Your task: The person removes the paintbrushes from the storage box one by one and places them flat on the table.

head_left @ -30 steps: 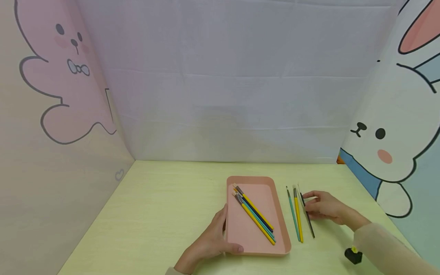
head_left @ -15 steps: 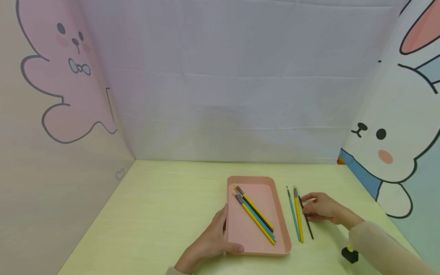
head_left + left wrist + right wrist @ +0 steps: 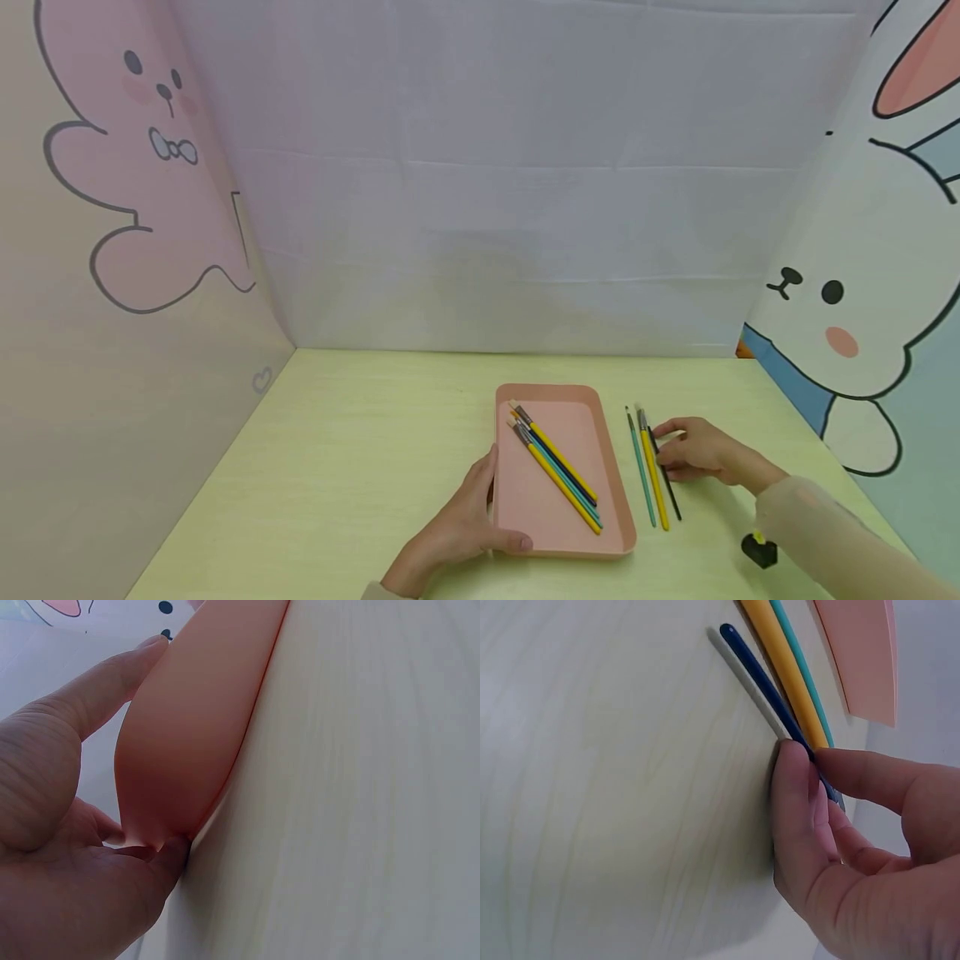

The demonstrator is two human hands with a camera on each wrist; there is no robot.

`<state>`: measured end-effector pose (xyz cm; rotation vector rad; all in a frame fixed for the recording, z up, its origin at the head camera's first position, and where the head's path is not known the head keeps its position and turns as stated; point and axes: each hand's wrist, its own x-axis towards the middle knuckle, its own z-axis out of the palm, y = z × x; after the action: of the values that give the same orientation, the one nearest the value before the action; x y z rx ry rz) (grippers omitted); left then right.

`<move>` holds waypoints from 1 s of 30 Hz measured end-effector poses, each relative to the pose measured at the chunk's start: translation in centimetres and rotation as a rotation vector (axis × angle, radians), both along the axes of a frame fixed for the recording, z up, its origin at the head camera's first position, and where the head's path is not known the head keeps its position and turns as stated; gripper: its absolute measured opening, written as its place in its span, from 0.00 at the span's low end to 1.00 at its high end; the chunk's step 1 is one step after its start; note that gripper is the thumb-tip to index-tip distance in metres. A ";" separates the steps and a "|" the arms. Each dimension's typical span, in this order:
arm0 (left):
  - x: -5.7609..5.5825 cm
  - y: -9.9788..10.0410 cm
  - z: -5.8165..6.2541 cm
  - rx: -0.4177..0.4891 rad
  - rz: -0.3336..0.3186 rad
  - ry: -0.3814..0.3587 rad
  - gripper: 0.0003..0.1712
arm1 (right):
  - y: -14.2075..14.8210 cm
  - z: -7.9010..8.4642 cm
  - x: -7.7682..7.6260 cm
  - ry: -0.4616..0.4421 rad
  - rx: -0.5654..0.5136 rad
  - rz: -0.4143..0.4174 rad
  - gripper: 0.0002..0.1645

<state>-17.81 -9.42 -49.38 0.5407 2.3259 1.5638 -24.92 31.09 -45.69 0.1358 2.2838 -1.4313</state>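
In the head view, a pink tray [image 3: 517,508] lies on the table, bearing several paintbrushes [image 3: 562,477] with yellow, dark blue and teal handles. My left hand [image 3: 465,517] grips its near left corner, thumb along the front side and fingers by the left wall. Right of the tray, my right hand [image 3: 705,450] pinches a dark blue paintbrush [image 3: 754,671] between thumb and fingers. The handle's end points toward me, and its shadow runs close beside it. Alongside lie a yellow paintbrush [image 3: 653,471] and a teal paintbrush [image 3: 640,471]. My fingers hide the dark brush's middle.
Pale wooden tabletop [image 3: 360,442] spreads left of the tray. A plain white cloth wall [image 3: 480,208] stands behind, with cartoon-printed panels at both sides. A small black object with a yellow part [image 3: 759,550] shows by my right sleeve.
My right hand has shifted slightly left with the dark blue paintbrush, closer to the yellow one. The yellow brush has turned a little. My left hand and the tray stay put.
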 end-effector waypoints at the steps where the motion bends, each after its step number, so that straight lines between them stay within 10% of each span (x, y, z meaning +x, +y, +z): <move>1: 0.0 0.0 0.0 -0.002 0.000 0.000 0.84 | 0.0 0.0 0.0 0.003 -0.003 0.002 0.36; 30: -0.1 0.0 0.0 0.006 -0.016 -0.003 0.83 | -4.8 5.4 0.4 0.312 0.117 0.301 0.29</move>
<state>-17.93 -9.37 -49.43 0.5569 2.3095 1.5639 -24.55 26.32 -40.29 -0.4073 2.5022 -1.2314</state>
